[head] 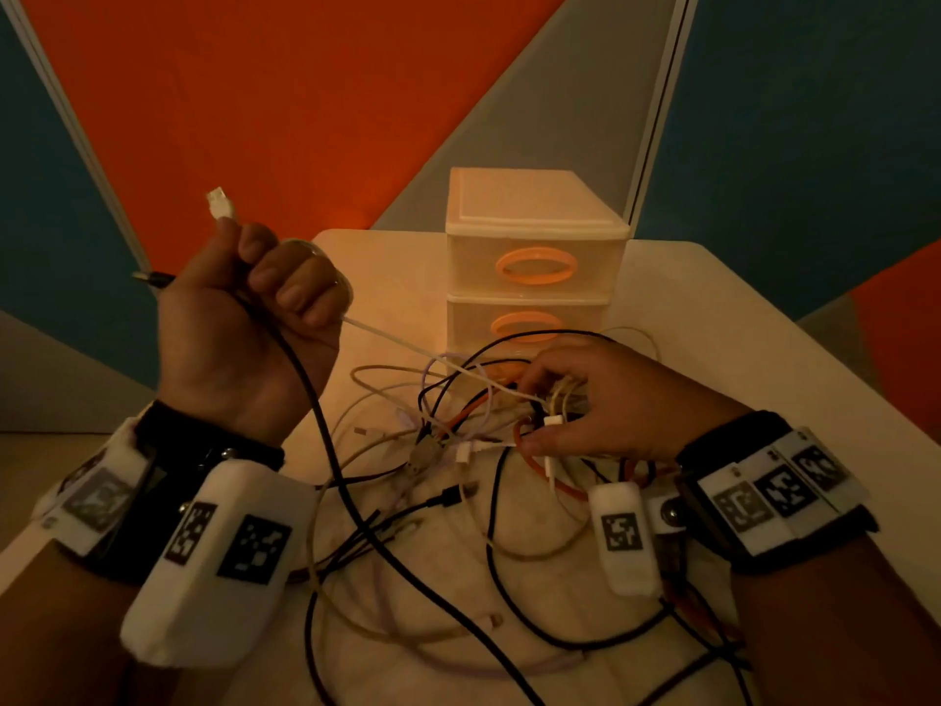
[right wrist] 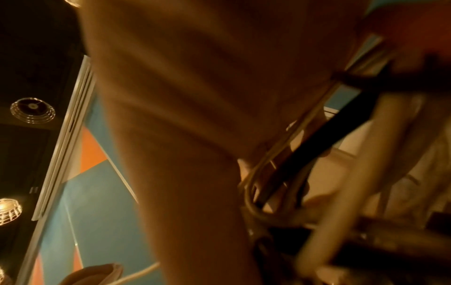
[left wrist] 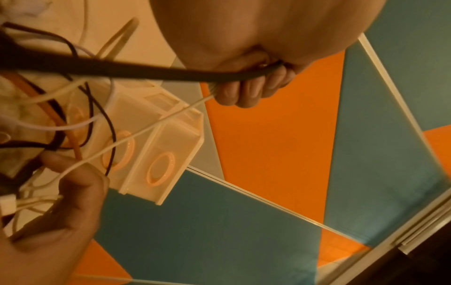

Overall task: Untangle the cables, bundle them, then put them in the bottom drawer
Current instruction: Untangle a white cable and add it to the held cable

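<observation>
A tangle of cables (head: 458, 440), black, white, beige and orange, lies on the white table (head: 713, 308) in front of a small cream drawer unit (head: 534, 257) with orange handles. My left hand (head: 265, 298) is raised at the left, fist closed round a white cable (head: 407, 346) and a black cable (head: 326, 430); the white plug (head: 220, 201) sticks up above the fist. The left wrist view shows both cables, the white cable (left wrist: 146, 131) and the black cable (left wrist: 146, 71), leaving the fist. My right hand (head: 601, 400) rests on the tangle, fingers pinching white strands at the knot.
The drawer unit stands at the table's back middle, its lowest drawer hidden behind cables and my right hand. Cable loops spill toward the near table edge (head: 458, 629). Orange, teal and grey wall panels (head: 305, 94) surround the table.
</observation>
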The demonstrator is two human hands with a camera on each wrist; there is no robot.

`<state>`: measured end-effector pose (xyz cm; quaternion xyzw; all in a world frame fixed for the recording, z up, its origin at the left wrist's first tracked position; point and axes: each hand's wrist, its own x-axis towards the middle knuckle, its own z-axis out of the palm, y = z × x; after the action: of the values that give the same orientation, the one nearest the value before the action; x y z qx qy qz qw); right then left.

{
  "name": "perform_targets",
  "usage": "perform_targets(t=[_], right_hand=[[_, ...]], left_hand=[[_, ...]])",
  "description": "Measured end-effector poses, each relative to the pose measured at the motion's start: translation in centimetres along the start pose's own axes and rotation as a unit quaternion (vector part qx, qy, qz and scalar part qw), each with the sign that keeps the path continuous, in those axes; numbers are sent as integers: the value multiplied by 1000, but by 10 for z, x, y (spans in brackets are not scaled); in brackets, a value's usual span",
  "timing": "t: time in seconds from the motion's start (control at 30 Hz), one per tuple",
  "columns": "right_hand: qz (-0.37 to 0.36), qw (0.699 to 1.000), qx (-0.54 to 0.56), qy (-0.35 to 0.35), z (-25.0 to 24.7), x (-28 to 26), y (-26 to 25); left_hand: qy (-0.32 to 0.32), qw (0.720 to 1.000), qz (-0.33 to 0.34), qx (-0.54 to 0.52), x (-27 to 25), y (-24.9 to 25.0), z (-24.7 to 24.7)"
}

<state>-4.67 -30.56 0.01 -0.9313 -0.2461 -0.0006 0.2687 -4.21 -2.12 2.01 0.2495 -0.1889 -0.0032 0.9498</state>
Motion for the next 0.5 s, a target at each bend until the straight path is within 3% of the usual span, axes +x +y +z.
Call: perform_targets(t=[0.17,0.37,0.5], right_hand=[[12,999,-30,3,-5,-2,6],[-76,995,36,61,6,2,-28],[-84,991,103,27,25,6,-50]], left_hand=[[-1,1000,24,-17,3,14,-2],[-21,998,-46,40,-8,-29,13],[-37,995,-82,43,-11,-39,18]])
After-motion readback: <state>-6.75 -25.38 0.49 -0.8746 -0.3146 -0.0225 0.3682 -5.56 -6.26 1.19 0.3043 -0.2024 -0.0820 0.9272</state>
